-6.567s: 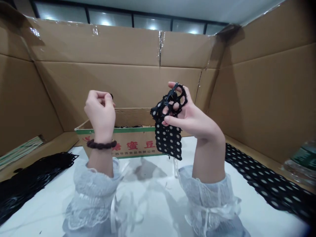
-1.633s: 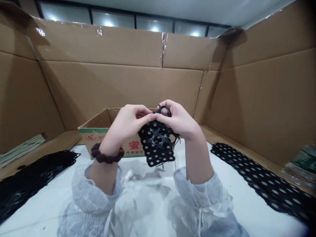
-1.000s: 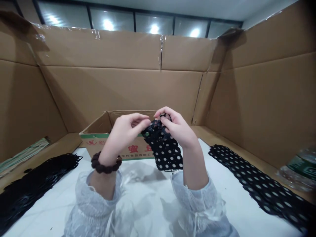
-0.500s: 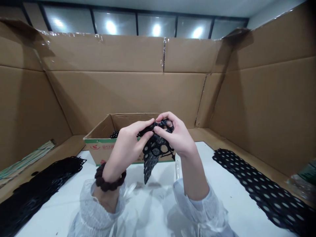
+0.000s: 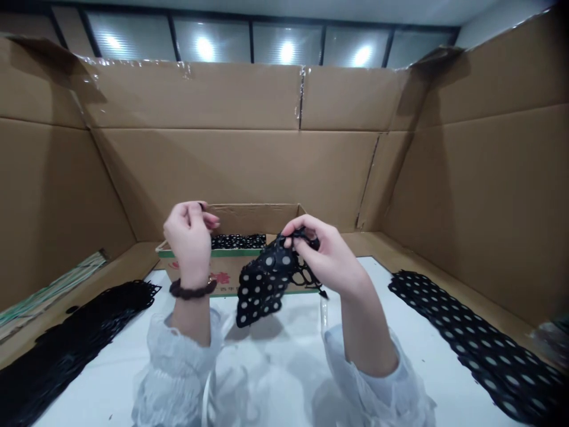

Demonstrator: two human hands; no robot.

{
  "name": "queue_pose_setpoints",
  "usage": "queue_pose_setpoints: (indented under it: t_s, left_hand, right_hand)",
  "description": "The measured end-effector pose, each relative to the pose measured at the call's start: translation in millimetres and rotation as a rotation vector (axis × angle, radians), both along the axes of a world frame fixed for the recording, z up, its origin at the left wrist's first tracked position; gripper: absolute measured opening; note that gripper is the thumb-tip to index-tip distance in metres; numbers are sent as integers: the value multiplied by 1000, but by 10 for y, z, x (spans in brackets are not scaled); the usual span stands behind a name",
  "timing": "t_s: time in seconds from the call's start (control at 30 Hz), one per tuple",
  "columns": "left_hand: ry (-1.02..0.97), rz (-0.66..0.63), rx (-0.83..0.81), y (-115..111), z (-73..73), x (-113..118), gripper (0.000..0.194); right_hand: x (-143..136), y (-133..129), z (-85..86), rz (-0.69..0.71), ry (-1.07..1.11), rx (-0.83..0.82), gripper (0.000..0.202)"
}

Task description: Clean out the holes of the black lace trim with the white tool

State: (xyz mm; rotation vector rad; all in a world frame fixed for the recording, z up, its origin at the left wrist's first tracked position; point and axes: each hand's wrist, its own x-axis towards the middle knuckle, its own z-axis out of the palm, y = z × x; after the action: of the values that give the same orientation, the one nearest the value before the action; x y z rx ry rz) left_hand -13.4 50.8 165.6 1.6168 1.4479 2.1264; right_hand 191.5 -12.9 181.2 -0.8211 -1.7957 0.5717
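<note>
Black dotted sheet [image 5: 260,287] slants down leftward from right hand [image 5: 326,255], fingers pinched; left hand [image 5: 189,232], likewise, grips dark bit [image 5: 201,206].

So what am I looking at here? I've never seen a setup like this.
There's no robot: these are a person's bare hands, and every picture comes from one camera on their head, looking forward and down. The right hand holds a limp black dotted piece, which hangs with a few open loops beside it. The left hand, raised apart from it, seems to pinch a small dark bit. On the white table, a black pile lies at left and a dotted strip at right. Behind the hands stands an open cardboard box with more dotted pieces inside.
</note>
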Motion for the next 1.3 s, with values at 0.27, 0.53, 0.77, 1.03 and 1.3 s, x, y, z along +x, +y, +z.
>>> queue_pose_setpoints:
  t_s: [0.27, 0.53, 0.77, 1.03, 1.3]
  left_hand:
    - [432, 12, -89, 83, -22, 65, 31]
    - [778, -275, 16, -678, 170, 414, 29]
    - [781, -319, 69, -411, 97, 344, 36]
    - [647, -218, 120, -401, 117, 362, 18]
    - [537, -103, 160, -546, 134, 426, 14]
  right_hand:
    - [-60, 145, -41, 22, 47, -70, 17]
    - [-64, 170, -65, -5, 199, -41, 36]
    - [-67, 124, -1, 134, 444, -345, 47]
    - [-38, 107, 15, 277, 537, -469, 42]
    - [-195, 179, -82, 63, 333, -188, 35]
